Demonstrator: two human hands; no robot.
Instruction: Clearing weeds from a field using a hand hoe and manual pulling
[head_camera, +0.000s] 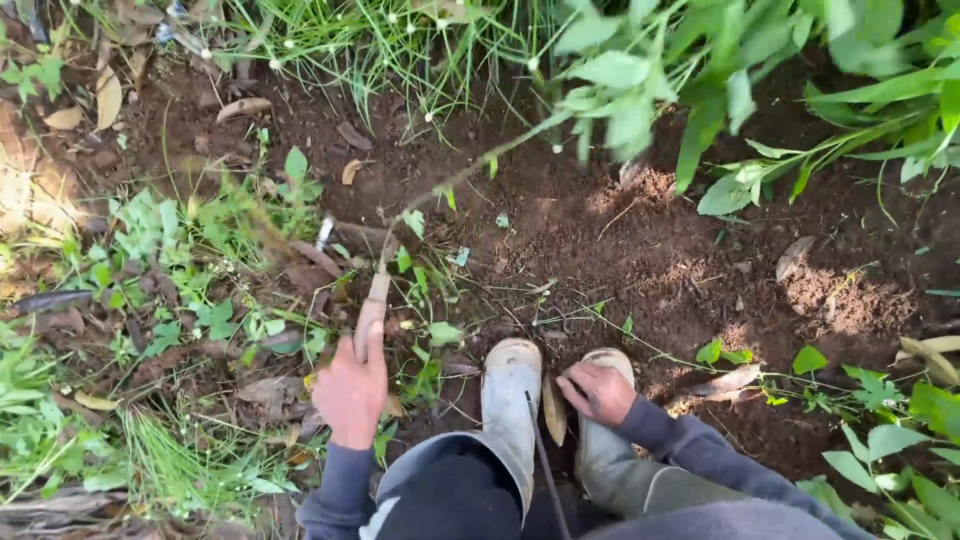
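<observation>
The left hand (350, 390) grips a wooden tool handle (372, 312), its blade blurred beyond the knuckles. The right hand (597, 392) rests loosely curled on a rubber boot (610, 440). A swing could glance toward the boots.

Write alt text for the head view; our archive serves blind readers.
A person's left hand grips a wooden tool handle over weedy soil, while the right hand rests on a grey rubber boot.

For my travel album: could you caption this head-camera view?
Left hand grips a wooden tool handle over weedy soil; right hand rests on a rubber boot.
</observation>
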